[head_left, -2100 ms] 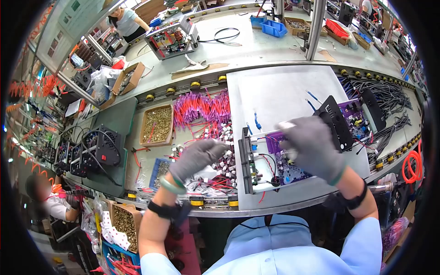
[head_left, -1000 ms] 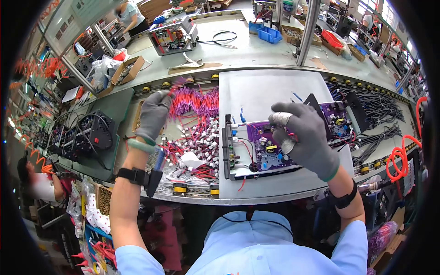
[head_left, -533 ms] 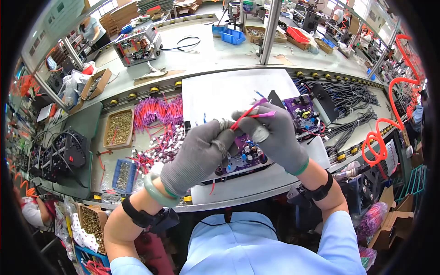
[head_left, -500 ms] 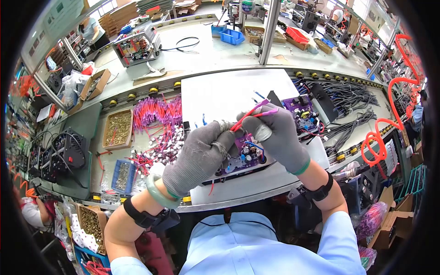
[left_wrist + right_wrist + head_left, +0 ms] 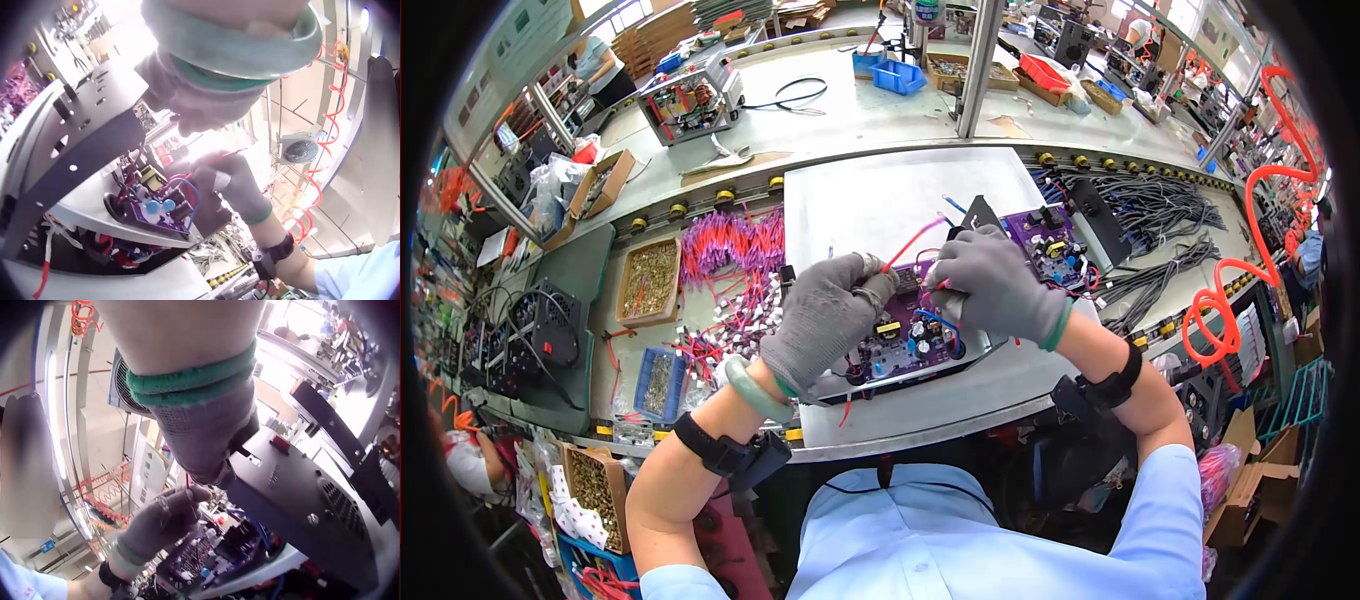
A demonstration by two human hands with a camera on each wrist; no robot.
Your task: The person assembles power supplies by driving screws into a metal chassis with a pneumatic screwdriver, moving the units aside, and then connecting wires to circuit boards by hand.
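Note:
My gloved left hand (image 5: 825,310) pinches a red wire (image 5: 915,242) at its fingertips; the wire's purple-sleeved end sticks up to the right. My gloved right hand (image 5: 995,285) is curled beside the black end panel (image 5: 978,213), with a short red wire piece (image 5: 943,285) at its fingertips. Both hands are over an open chassis with a purple circuit board (image 5: 910,348) bearing capacitors and a yellow-wrapped component. The right wrist view shows the panel (image 5: 294,500) close beside the right hand (image 5: 200,444), whose fingertips are mostly hidden.
A second purple board (image 5: 1050,245) lies right of the panel. To the left are red-purple wires (image 5: 730,245), a box of brass parts (image 5: 650,283) and a blue bin (image 5: 660,385). Grey cables (image 5: 1160,205) lie at the right; a coiled red hose (image 5: 1210,330) hangs nearby.
My left hand went to the wire pile and returned with a red wire. Both hands met over the board, then drew slightly apart and lower, the right hand now against the black panel.

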